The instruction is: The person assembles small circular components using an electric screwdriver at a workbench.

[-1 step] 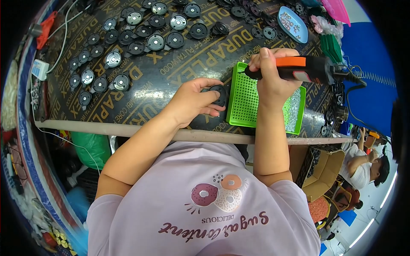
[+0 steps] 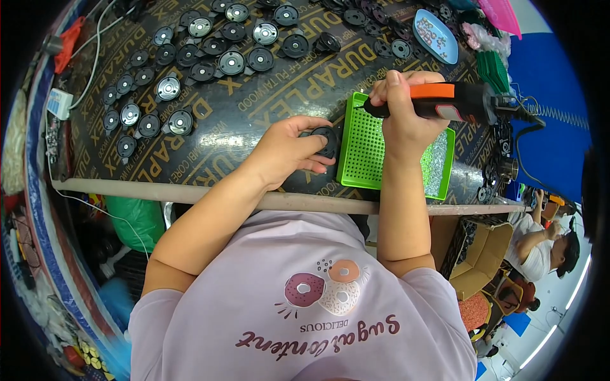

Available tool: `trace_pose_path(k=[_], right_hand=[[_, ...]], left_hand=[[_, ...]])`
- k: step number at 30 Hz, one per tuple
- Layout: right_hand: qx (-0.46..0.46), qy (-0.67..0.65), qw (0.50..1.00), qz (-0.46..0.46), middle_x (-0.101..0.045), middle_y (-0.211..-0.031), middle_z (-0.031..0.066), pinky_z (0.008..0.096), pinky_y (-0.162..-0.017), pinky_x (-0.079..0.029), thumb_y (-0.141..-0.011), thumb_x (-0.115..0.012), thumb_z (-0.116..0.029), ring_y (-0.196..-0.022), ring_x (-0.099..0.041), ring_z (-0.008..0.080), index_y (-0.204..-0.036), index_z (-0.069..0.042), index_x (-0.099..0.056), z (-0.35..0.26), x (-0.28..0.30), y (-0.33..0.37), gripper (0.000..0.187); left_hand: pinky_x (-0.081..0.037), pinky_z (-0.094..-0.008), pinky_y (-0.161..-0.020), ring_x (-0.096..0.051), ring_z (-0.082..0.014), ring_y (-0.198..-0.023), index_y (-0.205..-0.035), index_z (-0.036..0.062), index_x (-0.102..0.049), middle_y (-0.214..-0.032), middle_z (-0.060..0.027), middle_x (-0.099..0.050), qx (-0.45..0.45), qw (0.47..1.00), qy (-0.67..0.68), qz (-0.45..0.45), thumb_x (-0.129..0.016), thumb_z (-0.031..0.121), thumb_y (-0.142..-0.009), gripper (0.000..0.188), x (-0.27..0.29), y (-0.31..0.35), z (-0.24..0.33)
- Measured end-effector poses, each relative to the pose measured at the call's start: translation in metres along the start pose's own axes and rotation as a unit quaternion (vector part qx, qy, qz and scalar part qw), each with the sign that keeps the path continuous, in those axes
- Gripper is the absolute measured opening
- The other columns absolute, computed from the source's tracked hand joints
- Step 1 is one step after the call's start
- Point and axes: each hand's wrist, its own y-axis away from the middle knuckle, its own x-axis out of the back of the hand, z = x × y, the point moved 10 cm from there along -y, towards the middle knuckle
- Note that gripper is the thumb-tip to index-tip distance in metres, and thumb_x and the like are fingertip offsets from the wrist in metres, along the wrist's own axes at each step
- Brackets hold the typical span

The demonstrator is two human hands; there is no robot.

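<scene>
My left hand (image 2: 289,149) pinches a black round plastic part (image 2: 328,141) just above the table, left of a green tray; the thumb lies across it. In my right hand (image 2: 406,117) is a black electric screwdriver (image 2: 470,106) with an orange lever, held sideways above the tray. Its tip points left, toward the part but apart from it. The green tray (image 2: 342,166) has a grid of small holes in its floor. Small shiny metal pieces, probably screws, lie in its right side (image 2: 436,171), partly hidden by my right forearm.
Many round black parts (image 2: 231,63), some with silver discs, cover the table's far left. A light blue dish (image 2: 436,36) of small pieces stands at the far right. A coiled cord (image 2: 553,113) runs from the screwdriver. Right of me are a cardboard box (image 2: 480,260) and another person (image 2: 534,244).
</scene>
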Motion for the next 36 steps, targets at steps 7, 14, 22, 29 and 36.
trace_pose_path(k=[7,14,22,29,36], right_hand=[[-0.007,0.022,1.000,-0.007,-0.054,-0.064,0.0089,0.0335,-0.053,-0.048,-0.082,-0.061,0.009,-0.049,-0.053,0.0176,-0.085,-0.004,-0.048,0.000,-0.002,0.000,0.019],[0.008,-0.148,0.989,-0.002,-0.054,-0.067,0.0089,0.0339,-0.052,-0.049,-0.083,-0.061,0.007,-0.050,-0.054,0.0182,-0.090,-0.005,-0.046,-0.021,0.005,-0.007,0.021],[-0.023,-0.170,0.981,-0.093,-0.055,-0.068,0.0098,0.0313,-0.054,-0.051,-0.081,-0.059,0.011,-0.053,-0.056,0.0168,-0.092,-0.005,-0.044,-0.030,-0.026,0.018,0.024],[-0.040,-0.134,0.985,-0.101,-0.059,-0.069,0.0098,0.0259,-0.054,-0.051,-0.075,-0.065,0.014,-0.055,-0.058,0.0128,-0.089,-0.003,-0.046,-0.017,-0.035,0.027,0.029],[-0.005,-0.147,0.983,-0.109,-0.059,-0.068,0.0102,0.0254,-0.053,-0.051,-0.076,-0.065,0.013,-0.053,-0.057,0.0131,-0.086,-0.004,-0.044,-0.032,-0.035,0.023,0.029]], left_hand=[[-0.059,-0.0269,-0.065,-0.069,-0.0251,-0.084,-0.124,-0.0049,-0.050,-0.106,-0.0137,-0.062,-0.003,1.000,-0.009,0.007,-0.056,0.004,-0.089,0.037,0.001,0.001,0.000],[-0.058,-0.0277,-0.064,-0.069,-0.0246,-0.082,-0.122,-0.0036,-0.052,-0.105,-0.0121,-0.062,-0.002,1.000,-0.008,0.018,-0.058,0.005,-0.088,0.036,0.002,0.000,-0.001],[-0.059,-0.0286,-0.065,-0.069,-0.0238,-0.080,-0.122,-0.0026,-0.053,-0.106,-0.0125,-0.063,0.006,1.000,-0.012,0.017,-0.058,0.006,-0.088,0.035,0.002,-0.002,-0.002],[-0.059,-0.0294,-0.065,-0.069,-0.0241,-0.080,-0.123,-0.0025,-0.053,-0.107,-0.0126,-0.063,0.005,1.000,-0.017,0.019,-0.058,0.006,-0.088,0.036,0.003,-0.001,0.000],[-0.059,-0.0286,-0.066,-0.069,-0.0230,-0.081,-0.126,0.0007,-0.052,-0.110,-0.0114,-0.062,-0.006,1.000,-0.020,0.011,-0.057,0.005,-0.089,0.038,0.001,0.001,0.003]])
